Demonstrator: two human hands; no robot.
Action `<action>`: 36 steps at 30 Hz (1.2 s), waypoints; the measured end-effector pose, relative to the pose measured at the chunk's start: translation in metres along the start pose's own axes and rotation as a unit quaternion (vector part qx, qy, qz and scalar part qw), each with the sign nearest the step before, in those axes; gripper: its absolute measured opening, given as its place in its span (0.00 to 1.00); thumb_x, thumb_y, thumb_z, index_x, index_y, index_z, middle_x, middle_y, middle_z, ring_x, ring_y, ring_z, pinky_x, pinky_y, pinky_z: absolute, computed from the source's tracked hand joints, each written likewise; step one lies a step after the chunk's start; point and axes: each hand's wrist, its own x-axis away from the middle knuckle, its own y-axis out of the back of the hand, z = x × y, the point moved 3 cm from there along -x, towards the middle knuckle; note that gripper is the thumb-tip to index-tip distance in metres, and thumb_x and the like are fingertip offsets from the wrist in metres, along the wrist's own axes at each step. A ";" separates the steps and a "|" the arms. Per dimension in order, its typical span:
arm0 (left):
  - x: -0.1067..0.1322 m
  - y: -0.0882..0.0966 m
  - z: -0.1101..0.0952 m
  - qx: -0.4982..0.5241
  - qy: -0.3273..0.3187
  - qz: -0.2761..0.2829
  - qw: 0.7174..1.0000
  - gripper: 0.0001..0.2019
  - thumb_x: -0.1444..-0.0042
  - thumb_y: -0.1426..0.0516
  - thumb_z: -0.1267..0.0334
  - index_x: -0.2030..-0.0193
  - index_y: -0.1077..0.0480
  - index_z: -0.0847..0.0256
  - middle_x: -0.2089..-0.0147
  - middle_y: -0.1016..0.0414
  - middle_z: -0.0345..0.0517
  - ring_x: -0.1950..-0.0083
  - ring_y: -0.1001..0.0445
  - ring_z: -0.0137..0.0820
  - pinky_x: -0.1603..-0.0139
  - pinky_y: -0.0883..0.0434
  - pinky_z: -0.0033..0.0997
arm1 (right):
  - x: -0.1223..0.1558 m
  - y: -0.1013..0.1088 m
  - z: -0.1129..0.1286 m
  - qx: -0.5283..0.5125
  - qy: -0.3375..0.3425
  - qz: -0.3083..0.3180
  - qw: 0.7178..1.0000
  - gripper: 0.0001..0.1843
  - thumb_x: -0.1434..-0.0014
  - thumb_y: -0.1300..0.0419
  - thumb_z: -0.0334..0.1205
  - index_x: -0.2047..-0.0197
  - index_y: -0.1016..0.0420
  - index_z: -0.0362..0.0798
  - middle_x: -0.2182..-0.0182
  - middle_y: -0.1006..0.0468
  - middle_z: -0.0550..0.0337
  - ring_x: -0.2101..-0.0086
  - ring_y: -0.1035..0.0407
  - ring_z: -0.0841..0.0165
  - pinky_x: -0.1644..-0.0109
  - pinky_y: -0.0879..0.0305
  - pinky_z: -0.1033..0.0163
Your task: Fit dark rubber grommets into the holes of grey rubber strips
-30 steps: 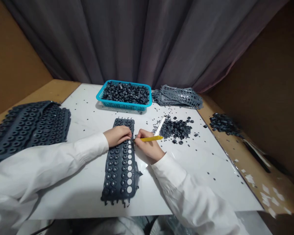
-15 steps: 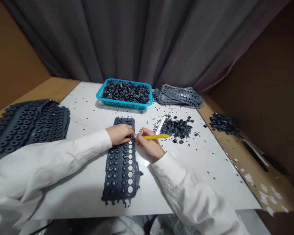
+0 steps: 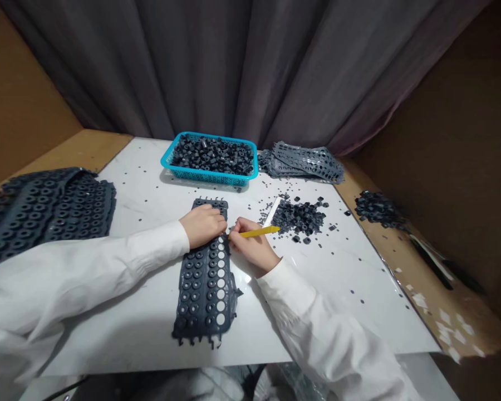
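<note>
A dark grey rubber sheet (image 3: pixel 203 273) with rows of raised rings lies lengthwise before me; a column of round holes along its right side shows the white table through it. My left hand (image 3: pixel 206 224) rests across the upper part of this sheet, its fingers curled together and gripping it by the hole column. From the right, my right hand (image 3: pixel 253 245) pinches a yellow pen-shaped tool (image 3: pixel 259 231). The tool's tip meets the sheet's right side close to my left fingertips, where the fingers partly hide it. Its blunt end points right.
Behind the sheet stands a blue basket (image 3: pixel 211 177) full of small black rubber pieces. Stacked ring sheets (image 3: pixel 54 217) lie left, perforated sheets (image 3: pixel 304 161) back right. A pile of black bits (image 3: pixel 303 217) and a white strip (image 3: pixel 272 211) are right of my hand.
The yellow tool's blunt end has swung slightly left and up. My left fingers have closed in more over the sheet. The whole view has shifted a little.
</note>
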 end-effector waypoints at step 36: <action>-0.005 0.015 -0.006 -0.004 0.034 0.085 0.996 0.07 0.48 0.43 0.64 0.64 0.26 0.62 0.64 0.23 0.49 0.60 0.26 0.38 0.62 0.37 0.34 | 0.001 -0.003 -0.005 -0.059 -0.020 -0.034 0.997 0.06 0.51 0.47 0.35 0.78 0.38 0.48 0.83 0.30 0.67 0.81 0.37 0.73 0.76 0.43 0.70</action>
